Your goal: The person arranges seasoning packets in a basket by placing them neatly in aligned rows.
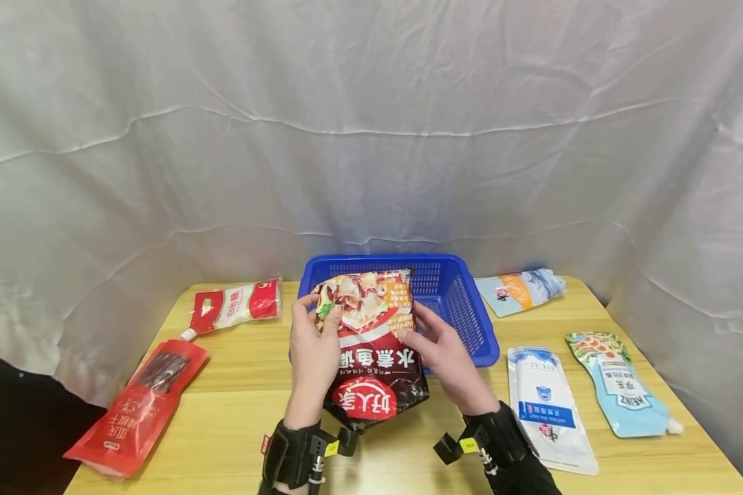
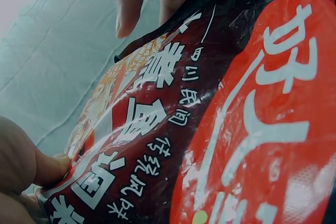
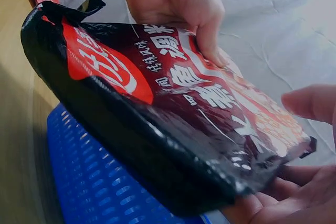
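In the head view, a dark red and black food seasoning packet [image 1: 378, 357] with a dish pictured on it is held up over the near part of a blue basket [image 1: 470, 275]. My left hand [image 1: 314, 350] grips its left edge, thumb on the printed front and fingers behind. At the opposite edge, my right hand [image 1: 442, 350] holds it with fingers behind. The right thumb [image 3: 310, 102] looks slightly lifted off the front in the right wrist view. The packet [image 2: 157, 114] fills much of the left wrist view, its plastic creased and shiny.
On the left of the wooden table [image 1: 223, 426] lie a red-and-white spouted pouch [image 1: 238, 306] and a red packet [image 1: 139, 405]. To the right are a blue-orange pouch [image 1: 523, 290], a white salt bag [image 1: 547, 409] and a light blue Heinz pouch [image 1: 622, 385]. A pale curtain [image 1: 371, 137] hangs behind.
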Available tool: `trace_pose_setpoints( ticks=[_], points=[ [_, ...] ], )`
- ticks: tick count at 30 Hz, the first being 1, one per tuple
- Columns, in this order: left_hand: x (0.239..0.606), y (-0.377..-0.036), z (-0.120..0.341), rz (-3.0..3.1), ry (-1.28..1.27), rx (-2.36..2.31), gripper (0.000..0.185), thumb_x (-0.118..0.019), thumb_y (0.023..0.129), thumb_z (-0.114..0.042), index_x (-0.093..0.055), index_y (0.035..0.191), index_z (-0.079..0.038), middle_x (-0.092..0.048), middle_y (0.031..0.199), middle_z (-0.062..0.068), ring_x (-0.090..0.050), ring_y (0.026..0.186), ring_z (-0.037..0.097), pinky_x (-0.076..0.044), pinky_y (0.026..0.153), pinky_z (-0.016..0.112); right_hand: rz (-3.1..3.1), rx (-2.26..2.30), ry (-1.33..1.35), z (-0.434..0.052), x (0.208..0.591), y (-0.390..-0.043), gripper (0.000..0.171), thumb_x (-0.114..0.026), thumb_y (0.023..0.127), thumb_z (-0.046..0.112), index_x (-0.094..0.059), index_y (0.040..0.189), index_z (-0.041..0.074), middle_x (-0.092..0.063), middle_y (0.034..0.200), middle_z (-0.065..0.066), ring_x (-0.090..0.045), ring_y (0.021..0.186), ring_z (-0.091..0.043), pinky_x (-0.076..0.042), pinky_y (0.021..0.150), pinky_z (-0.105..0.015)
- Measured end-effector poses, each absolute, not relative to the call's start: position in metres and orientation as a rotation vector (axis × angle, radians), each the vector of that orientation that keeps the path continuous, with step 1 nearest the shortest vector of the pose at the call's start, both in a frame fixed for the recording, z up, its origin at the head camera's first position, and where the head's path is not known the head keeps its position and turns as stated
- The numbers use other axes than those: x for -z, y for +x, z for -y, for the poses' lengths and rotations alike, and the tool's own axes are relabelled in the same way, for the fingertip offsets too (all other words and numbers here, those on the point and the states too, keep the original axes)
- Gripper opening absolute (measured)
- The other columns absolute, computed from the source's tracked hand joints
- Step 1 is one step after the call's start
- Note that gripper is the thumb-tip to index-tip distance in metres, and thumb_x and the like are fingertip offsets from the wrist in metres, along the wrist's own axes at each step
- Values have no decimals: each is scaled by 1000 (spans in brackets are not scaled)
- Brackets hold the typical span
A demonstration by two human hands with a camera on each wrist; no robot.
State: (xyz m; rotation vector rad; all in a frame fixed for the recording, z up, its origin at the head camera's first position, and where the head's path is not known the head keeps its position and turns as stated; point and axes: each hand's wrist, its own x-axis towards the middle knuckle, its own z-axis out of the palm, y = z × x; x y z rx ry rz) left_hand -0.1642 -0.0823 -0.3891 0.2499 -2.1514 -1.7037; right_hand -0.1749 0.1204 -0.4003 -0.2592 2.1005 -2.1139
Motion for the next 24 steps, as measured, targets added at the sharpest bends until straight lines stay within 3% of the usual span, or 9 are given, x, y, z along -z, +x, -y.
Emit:
trace_pose_setpoints(
  ticks=[4,10,24],
  points=[
    [388,-163,76,2160,221,1702,39,-59,107,-21,-44,140,-6,-69,120,21,-71,99,31,-59,77,44,-2098,2087,-272,-119,400,-176,71,-70,99,18,-35,160,4,-56,145,-23,-64,121,-30,-58,96,-35],
    [389,-161,69,2179,199,1679,38,-60,107,-21,-46,139,-6,-70,121,21,-70,99,30,-55,78,44,-2111,2069,-282,-124,400,-177,56,-68,100,15,-46,150,3,-67,124,-22,-72,100,-26,-63,83,-38],
    [390,-163,71,2236,156,1698,43,-62,106,-23,-43,140,-6,-70,120,20,-72,93,28,-59,73,40,-2186,2082,-254,-127,400,-178,47,-66,102,10,-50,145,1,-71,117,-22,-74,95,-26,-64,78,-39]
  ],
)
